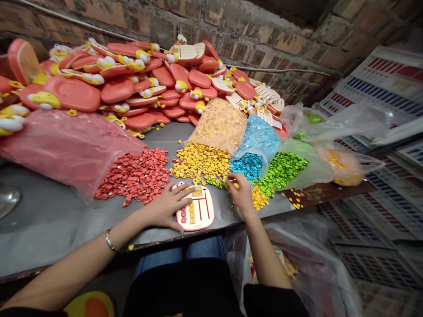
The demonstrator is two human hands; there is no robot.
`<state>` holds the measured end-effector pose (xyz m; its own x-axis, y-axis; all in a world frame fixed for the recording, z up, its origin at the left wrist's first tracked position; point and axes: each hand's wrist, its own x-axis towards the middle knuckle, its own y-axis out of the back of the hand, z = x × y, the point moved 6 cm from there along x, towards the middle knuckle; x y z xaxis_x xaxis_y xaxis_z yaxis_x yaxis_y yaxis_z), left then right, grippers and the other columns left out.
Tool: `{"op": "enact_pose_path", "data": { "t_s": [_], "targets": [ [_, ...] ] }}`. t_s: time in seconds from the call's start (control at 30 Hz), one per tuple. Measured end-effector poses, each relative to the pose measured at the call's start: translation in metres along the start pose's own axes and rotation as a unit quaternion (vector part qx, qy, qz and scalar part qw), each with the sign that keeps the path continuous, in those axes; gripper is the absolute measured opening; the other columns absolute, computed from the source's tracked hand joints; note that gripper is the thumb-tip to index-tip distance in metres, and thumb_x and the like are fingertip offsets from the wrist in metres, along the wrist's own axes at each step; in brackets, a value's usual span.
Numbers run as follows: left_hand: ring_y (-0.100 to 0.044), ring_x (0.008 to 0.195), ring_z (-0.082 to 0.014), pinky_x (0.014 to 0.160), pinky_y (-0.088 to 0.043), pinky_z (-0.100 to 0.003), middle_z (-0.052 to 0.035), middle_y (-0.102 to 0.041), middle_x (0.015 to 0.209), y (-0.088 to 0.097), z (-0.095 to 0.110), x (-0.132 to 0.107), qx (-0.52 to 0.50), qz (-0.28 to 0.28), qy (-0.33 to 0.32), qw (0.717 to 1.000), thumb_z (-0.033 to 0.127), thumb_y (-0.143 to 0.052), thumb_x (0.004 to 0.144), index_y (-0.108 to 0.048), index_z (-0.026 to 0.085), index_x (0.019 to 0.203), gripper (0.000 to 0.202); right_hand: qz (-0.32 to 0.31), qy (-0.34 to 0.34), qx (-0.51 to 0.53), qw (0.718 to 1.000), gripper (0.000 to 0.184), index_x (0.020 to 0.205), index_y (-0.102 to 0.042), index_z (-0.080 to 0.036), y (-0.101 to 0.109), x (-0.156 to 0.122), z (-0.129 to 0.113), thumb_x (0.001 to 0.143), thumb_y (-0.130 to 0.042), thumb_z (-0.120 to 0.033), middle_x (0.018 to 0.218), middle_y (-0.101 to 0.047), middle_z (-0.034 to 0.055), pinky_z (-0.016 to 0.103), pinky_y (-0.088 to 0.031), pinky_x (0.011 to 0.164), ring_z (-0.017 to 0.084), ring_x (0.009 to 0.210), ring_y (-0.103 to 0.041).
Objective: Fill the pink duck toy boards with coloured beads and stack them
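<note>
A cream toy board (197, 210) with red rails and a few beads lies on the grey table (49, 215) in front of me. My left hand (167, 207) rests on its left edge, fingers spread, steadying it. My right hand (240, 191) reaches into the loose yellow beads (201, 164), fingertips pinched together among them; what they hold is too small to see. Piles of red beads (135, 175), blue beads (247, 166) and green beads (280, 171) spill from plastic bags beside it.
A big heap of red toy boards with yellow duck heads (132, 79) fills the back of the table against a brick wall. A pink bag (66, 145) lies at left. White plastic crates (390, 88) stand right. An open clear bag (297, 259) hangs below the table edge.
</note>
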<state>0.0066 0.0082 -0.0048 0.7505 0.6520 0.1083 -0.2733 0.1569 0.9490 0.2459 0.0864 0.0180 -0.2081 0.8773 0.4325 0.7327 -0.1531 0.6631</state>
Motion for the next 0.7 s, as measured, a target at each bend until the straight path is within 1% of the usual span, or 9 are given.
{"op": "enact_pose_path", "data": {
  "t_s": [0.1, 0.13, 0.2, 0.27, 0.37, 0.43, 0.53, 0.67, 0.7],
  "targets": [
    [-0.025, 0.141, -0.0384, 0.111, -0.011, -0.054, -0.0112, -0.028, 0.156, -0.002, 0.0, 0.0, 0.007, -0.006, -0.007, 1.0, 0.077, -0.055, 0.075, -0.05, 0.024, 0.133, 0.078, -0.129, 0.078, 0.042, 0.988, 0.013, 0.09, -0.066, -0.021, -0.039, -0.007, -0.039, 0.091, -0.054, -0.016, 0.092, -0.065, 0.0059, 0.032, -0.048, 0.078, 0.02, 0.087, -0.06],
    [-0.025, 0.141, -0.0381, 0.111, -0.011, -0.054, -0.0112, -0.027, 0.156, -0.002, 0.0, 0.0, 0.009, -0.008, -0.01, 1.0, 0.077, -0.054, 0.075, -0.05, 0.025, 0.133, 0.078, -0.155, 0.095, 0.041, 0.983, 0.015, 0.088, -0.067, -0.02, -0.05, -0.008, -0.046, 0.091, -0.053, -0.015, 0.093, -0.065, 0.006, 0.031, -0.048, 0.079, 0.019, 0.087, -0.059],
    [-0.025, 0.141, -0.0379, 0.111, -0.011, -0.054, -0.0116, -0.027, 0.157, -0.003, 0.0, 0.0, 0.012, -0.009, -0.011, 1.0, 0.077, -0.054, 0.076, -0.05, 0.024, 0.133, 0.078, -0.167, 0.109, 0.026, 0.98, 0.017, 0.084, -0.068, -0.019, -0.064, -0.007, -0.05, 0.092, -0.053, -0.015, 0.09, -0.064, 0.0061, 0.031, -0.047, 0.076, 0.018, 0.084, -0.058],
    [-0.025, 0.141, -0.0383, 0.11, -0.011, -0.055, -0.0123, -0.027, 0.156, -0.003, 0.0, 0.0, 0.014, -0.007, -0.008, 1.0, 0.077, -0.053, 0.076, -0.051, 0.023, 0.133, 0.079, -0.158, 0.111, 0.001, 0.981, 0.016, 0.083, -0.069, -0.019, -0.067, -0.006, -0.046, 0.092, -0.056, -0.016, 0.083, -0.062, 0.0055, 0.031, -0.045, 0.074, 0.019, 0.081, -0.055],
    [-0.024, 0.141, -0.0384, 0.11, -0.01, -0.055, -0.0125, -0.027, 0.156, -0.003, 0.001, 0.0, 0.017, -0.007, -0.009, 1.0, 0.078, -0.052, 0.076, -0.049, 0.023, 0.135, 0.081, -0.156, 0.114, -0.01, 0.981, 0.013, 0.084, -0.069, -0.019, -0.06, -0.008, -0.04, 0.091, -0.059, -0.017, 0.077, -0.06, 0.0047, 0.032, -0.043, 0.072, 0.019, 0.079, -0.053],
    [-0.023, 0.142, -0.0378, 0.111, -0.01, -0.054, -0.0119, -0.026, 0.157, -0.003, 0.001, 0.0, 0.019, -0.009, -0.01, 1.0, 0.079, -0.051, 0.076, -0.047, 0.024, 0.137, 0.083, -0.183, 0.112, 0.018, 0.977, 0.011, 0.084, -0.069, -0.019, -0.055, -0.012, -0.039, 0.09, -0.061, -0.017, 0.078, -0.061, 0.0043, 0.031, -0.043, 0.072, 0.019, 0.079, -0.054],
    [-0.022, 0.142, -0.0371, 0.111, -0.01, -0.054, -0.0111, -0.025, 0.157, -0.004, 0.0, 0.0, 0.018, -0.013, -0.006, 1.0, 0.079, -0.051, 0.076, -0.045, 0.025, 0.139, 0.084, -0.232, 0.104, 0.074, 0.964, 0.009, 0.084, -0.07, -0.02, -0.056, -0.021, -0.044, 0.088, -0.062, -0.017, 0.081, -0.063, 0.0039, 0.031, -0.044, 0.074, 0.019, 0.082, -0.057],
    [-0.024, 0.142, -0.0366, 0.111, -0.01, -0.053, -0.0111, -0.029, 0.156, -0.004, 0.0, 0.0, 0.012, -0.01, -0.009, 1.0, 0.078, -0.052, 0.076, -0.044, 0.027, 0.141, 0.083, -0.203, 0.075, 0.148, 0.965, 0.009, 0.087, -0.071, -0.021, -0.06, -0.025, -0.051, 0.088, -0.063, -0.019, 0.088, -0.069, 0.0045, 0.033, -0.046, 0.081, 0.019, 0.088, -0.061],
    [-0.025, 0.141, -0.0367, 0.111, -0.01, -0.053, -0.011, -0.03, 0.155, -0.003, 0.0, 0.0, 0.01, -0.007, -0.01, 1.0, 0.077, -0.053, 0.076, -0.044, 0.027, 0.141, 0.082, -0.212, 0.073, 0.164, 0.961, 0.008, 0.086, -0.071, -0.021, -0.061, -0.027, -0.052, 0.088, -0.063, -0.02, 0.088, -0.07, 0.0041, 0.034, -0.047, 0.082, 0.019, 0.088, -0.062]
  ]
}}
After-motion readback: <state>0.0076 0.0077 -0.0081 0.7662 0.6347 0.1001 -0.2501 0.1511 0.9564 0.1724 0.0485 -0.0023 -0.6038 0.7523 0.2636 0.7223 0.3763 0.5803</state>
